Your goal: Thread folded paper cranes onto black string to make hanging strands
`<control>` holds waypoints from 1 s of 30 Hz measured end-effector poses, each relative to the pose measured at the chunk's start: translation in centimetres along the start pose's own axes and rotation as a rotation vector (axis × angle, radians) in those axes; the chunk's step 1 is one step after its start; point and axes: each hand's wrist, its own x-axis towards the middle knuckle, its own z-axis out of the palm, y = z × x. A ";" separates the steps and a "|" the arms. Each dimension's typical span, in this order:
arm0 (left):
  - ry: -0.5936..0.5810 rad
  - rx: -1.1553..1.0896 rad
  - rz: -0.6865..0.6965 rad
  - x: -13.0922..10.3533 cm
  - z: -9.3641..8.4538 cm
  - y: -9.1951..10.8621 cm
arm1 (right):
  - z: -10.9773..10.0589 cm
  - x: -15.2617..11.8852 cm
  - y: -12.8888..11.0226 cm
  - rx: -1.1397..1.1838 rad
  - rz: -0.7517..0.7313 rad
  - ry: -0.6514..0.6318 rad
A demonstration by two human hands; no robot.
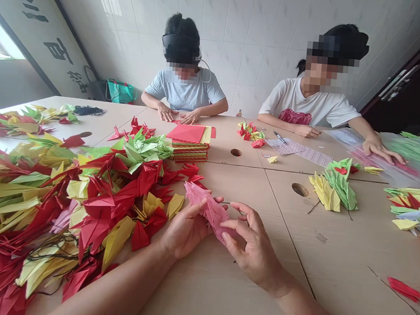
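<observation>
Tabletop (pixel 333 266): 2 hands (pixel 221 232), 1 pink stack (pixel 209 209)

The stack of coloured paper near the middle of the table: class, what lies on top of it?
A red sheet lies on top of the stack of coloured paper, with a yellow sheet's edge showing beside it. Lower sheets show only as edges; their faces are covered.

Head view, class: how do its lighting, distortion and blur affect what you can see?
Head view: even, soft daylight with faint shadows; wide-angle bending curves the wall tiles and table edges; both co-workers' faces are deliberately blurred; the left hand, right hand and pink folded paper stay sharp.
</observation>
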 end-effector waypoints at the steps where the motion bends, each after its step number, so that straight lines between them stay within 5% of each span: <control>1: 0.006 0.002 0.007 0.0 0.0 0.0 | 0.0 0.0 0.0 0.004 0.006 -0.002; 13: -0.055 0.009 0.023 -0.2 -0.1 -0.4 | -0.1 0.1 0.1 0.015 0.070 -0.061; 30: -0.187 0.091 -0.074 -0.7 0.5 -0.9 | 0.0 -0.2 -0.1 0.033 -0.019 -0.096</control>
